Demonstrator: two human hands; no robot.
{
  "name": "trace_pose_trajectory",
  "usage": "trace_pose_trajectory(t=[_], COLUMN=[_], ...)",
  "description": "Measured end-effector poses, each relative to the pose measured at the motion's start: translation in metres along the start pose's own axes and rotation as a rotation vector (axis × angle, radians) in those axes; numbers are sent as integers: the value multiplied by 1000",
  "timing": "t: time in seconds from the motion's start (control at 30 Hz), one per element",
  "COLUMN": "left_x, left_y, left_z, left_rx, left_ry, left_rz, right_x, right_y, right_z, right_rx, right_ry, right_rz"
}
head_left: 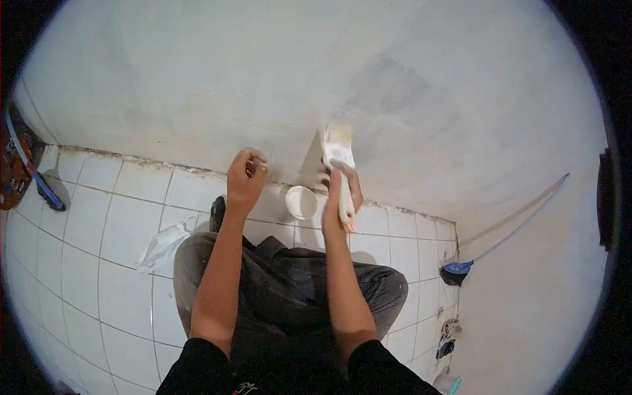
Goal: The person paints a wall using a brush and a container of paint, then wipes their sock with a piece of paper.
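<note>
My right hand (342, 187) is closed round the pale handle of a wide paintbrush (338, 150). The brush stands bristles up, its tip close to the wall (276, 72). To the left, my left hand (247, 181) is raised near the wall's foot with fingers curled in and nothing showing in them. Between the two hands, a small white tub (301, 203) rests on the tiled floor by the wall; its inside looks white.
A crumpled white plastic bag (164, 247) lies left of my bent knee. One blue broom (49, 194) leans at the far left, another broom (455, 271) against the right wall. Small items, including a dark bundle (446, 347), lie along that wall's base.
</note>
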State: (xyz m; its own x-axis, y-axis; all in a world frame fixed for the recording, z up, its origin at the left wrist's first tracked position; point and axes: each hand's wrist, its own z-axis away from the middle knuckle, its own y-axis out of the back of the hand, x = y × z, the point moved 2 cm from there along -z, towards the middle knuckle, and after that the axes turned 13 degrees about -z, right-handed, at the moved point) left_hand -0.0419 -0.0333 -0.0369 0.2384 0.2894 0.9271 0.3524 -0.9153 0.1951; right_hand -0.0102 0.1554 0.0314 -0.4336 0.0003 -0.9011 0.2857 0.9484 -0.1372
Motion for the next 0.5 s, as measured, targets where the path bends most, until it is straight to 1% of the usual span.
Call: trace_pose_trajectory(t=[0.03,0.1,0.17,0.2,0.23,0.27,0.3,0.33,0.37,0.43,0.47,0.5], left_x=[0,-1,-8,-12,-17,-22,-26,-26,-23,-9,3,19], left_y=[2,8,9,6,5,3,0,-3,-7,-10,-4,3], left_z=[-1,0,1,1,2,3,5,8,12,21,27,33], left_rx=[-1,34,58,114,173,125,81,87,90,87,105,29], left_ry=[-12,192,168,145,125,159,193,110,30,-91,-96,-88], left_rz=[-7,241,259,258,253,266,279,175,73,-24,-33,-120], right_x=[-5,-24,-52,-71,-101,-106,-129,-146,-151,-177,-189,-199], right_y=[16,56,109,134,156,196,225,258,303,364,388,409], right_z=[9,27,41,50,59,66,76,88,101,133,151,169], right_rx=[-34,-3,18,81,86,115,130,153,210,394,455,519], right_ry=[21,-104,-59,-40,12,122,136,151,139,94,118,142], right_rz=[21,-70,-105,-67,96,63,155,268,245,280,286,291])
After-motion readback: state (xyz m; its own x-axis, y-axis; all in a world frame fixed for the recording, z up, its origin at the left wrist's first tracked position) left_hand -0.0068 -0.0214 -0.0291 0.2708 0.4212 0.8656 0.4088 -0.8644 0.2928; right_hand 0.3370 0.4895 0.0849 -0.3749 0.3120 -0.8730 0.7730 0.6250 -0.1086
